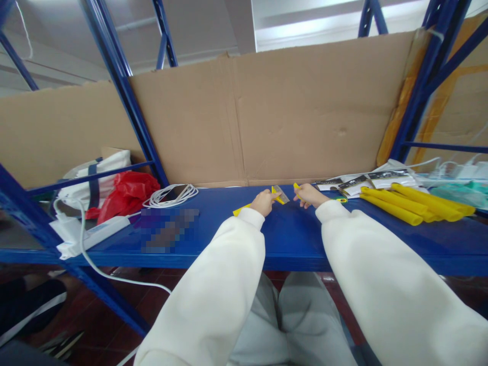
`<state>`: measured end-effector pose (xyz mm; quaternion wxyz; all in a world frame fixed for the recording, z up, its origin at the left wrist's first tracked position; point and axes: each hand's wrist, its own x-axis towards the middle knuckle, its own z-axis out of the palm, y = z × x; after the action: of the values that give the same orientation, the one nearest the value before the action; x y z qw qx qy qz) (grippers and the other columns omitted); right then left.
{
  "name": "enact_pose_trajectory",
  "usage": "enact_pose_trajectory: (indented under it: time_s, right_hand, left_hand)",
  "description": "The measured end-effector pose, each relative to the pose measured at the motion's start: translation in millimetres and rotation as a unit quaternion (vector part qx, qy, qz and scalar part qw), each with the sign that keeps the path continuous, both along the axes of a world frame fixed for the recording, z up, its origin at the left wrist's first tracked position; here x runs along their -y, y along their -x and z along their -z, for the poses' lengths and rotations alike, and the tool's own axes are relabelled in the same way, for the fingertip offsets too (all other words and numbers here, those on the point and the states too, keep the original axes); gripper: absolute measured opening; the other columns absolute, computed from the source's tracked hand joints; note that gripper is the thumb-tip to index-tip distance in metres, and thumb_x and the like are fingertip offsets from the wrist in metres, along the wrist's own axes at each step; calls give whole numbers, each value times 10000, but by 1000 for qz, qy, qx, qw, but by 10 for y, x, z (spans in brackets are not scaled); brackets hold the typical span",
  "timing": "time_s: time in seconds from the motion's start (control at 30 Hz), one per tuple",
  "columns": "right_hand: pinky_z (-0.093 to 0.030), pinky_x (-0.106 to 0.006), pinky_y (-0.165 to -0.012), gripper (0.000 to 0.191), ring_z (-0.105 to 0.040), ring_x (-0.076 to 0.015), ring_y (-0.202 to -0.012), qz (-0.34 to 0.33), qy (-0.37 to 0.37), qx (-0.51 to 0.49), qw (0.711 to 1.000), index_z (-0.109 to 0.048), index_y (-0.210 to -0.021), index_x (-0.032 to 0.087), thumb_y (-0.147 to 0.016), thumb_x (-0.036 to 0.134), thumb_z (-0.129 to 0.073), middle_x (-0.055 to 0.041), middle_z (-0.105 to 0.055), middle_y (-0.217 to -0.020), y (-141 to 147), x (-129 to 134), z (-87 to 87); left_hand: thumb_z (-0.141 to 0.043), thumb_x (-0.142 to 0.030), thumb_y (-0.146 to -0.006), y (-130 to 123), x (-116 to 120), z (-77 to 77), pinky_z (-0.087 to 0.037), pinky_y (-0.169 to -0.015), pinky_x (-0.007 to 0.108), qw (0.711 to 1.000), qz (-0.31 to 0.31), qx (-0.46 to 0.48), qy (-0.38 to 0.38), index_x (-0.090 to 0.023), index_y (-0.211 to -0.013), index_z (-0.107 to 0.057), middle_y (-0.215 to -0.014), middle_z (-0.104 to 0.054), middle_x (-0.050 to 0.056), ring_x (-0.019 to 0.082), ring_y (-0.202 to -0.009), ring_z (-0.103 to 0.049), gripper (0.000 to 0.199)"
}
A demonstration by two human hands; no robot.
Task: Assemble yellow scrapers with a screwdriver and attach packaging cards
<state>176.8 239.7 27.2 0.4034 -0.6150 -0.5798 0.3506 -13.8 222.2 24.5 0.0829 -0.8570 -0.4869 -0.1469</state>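
Note:
My left hand (263, 202) is closed around a yellow-handled tool with a flat grey metal head (281, 195), which looks like a scraper. Its yellow handle (241, 209) sticks out on the left side of the hand, and the head points right. Across a small gap, my right hand (308, 194) pinches a small yellow piece (296, 187) between thumb and fingers; its exact kind is too small to make out. Both hands are just above the blue shelf top (293, 234). A small yellow-green item (342, 200) lies just right of my right hand.
Several yellow tubes (412, 203) and black-and-white packets (354, 185) lie to the right. On the left are a coiled white cable (171, 195), a red plastic bag (131, 190) and a white power strip (95, 236). Cardboard (305, 117) closes the back between blue posts (118, 76).

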Motion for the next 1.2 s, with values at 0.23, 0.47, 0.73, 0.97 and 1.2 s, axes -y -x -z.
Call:
enact_pose_trajectory:
  time_s: [0.23, 0.47, 0.73, 0.97, 1.2]
  right_hand:
    - [-436, -226, -336, 256, -502, -129, -343, -20, -1, -5, 1000, -529, -637, 174, -830, 124, -689, -2, -490, -389, 9, -30, 20]
    - [-393, -186, -324, 278, -532, -106, -373, 9, -58, -1, 998, -534, -626, 177, -786, 162, -761, 7, -537, -465, -2, -43, 13]
    - [-373, -146, -418, 206, -541, -74, -478, -10, -66, -16, 998, -557, -681, 168, -823, 122, -699, 28, -563, -540, 49, 26, -39]
    - [-236, -187, -390, 261, -343, -60, -388, -50, -55, -67, 995, -567, -670, 159, -925, 212, -539, 44, -436, -438, 69, 105, -125]
    - [-223, -184, -396, 229, -342, -51, -396, -166, -19, -26, 986, -552, -627, 170, -798, 251, -682, 48, -454, -432, 73, 146, -80]
  left_hand:
    - [-506, -118, -940, -7, 34, -23, -500, -948, 327, 1000, 3, 10, 2, -229, -1393, -588, -1115, -628, 125, 216, -998, -660, 473]
    - [-462, -90, -937, -3, 1, 4, -503, -941, 333, 999, 28, 17, -11, -253, -1381, -603, -1030, -607, 110, 207, -947, -633, 494]
    - [-440, -55, -922, -12, -6, 5, -483, -954, 342, 999, 35, 25, -30, -255, -1319, -657, -1023, -579, 107, 208, -975, -592, 495]
    - [-428, -43, -910, 4, -56, 42, -495, -948, 349, 997, 38, 46, -47, -251, -1351, -631, -1006, -590, 109, 210, -973, -589, 528]
    - [-442, -70, -925, 6, -50, 28, -497, -960, 346, 998, 27, 38, -40, -244, -1298, -675, -1042, -623, 113, 210, -983, -604, 474]
